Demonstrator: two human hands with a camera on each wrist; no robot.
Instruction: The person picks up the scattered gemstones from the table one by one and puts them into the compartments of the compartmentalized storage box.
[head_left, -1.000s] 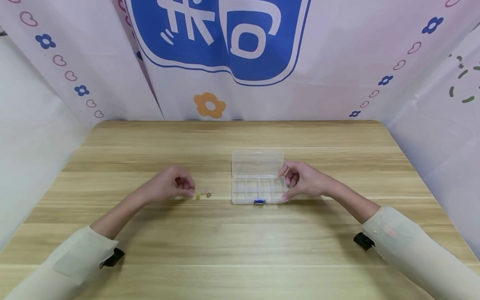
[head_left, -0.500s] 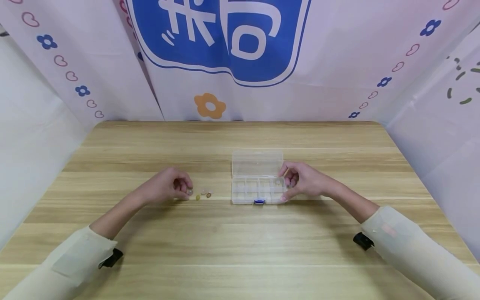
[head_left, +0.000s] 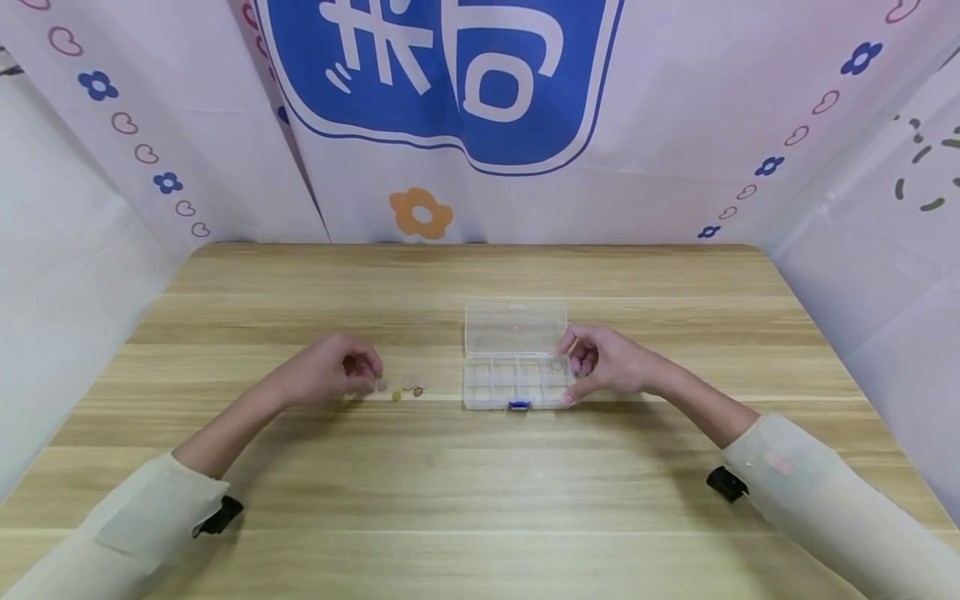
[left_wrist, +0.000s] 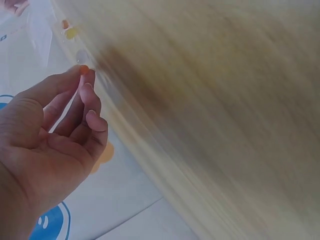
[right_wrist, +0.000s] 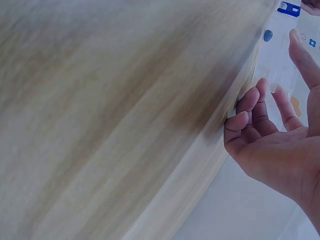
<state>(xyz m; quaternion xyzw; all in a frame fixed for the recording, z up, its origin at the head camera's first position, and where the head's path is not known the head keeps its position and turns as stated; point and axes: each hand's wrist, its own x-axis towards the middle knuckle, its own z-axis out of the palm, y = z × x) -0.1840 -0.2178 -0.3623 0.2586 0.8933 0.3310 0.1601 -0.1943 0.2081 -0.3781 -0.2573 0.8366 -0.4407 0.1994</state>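
Observation:
My left hand (head_left: 326,371) is low over the table, left of the small pieces. Its thumb and index finger pinch a small orange bead-like piece (left_wrist: 84,69). Right beside those fingertips lies a clear roundish piece (head_left: 382,386). A yellow piece (head_left: 397,397) and a reddish-brown one (head_left: 418,391) lie just farther right. The clear plastic compartment box (head_left: 517,408) stands with its lid (head_left: 516,329) laid back. My right hand (head_left: 611,360) holds the box's right end, thumb at the front corner, index finger at the back corner, other fingers curled.
A blue latch (head_left: 519,405) sits on the box's front edge. A greyish round piece (head_left: 557,364) shows in the back right compartment. Wood-grain table (head_left: 480,492) extends around the hands. Behind it hangs a printed white cloth (head_left: 645,192).
My left hand has drawn slightly left, so the clear roundish piece now shows beside its fingertips. The right hand and the box have stayed in place.

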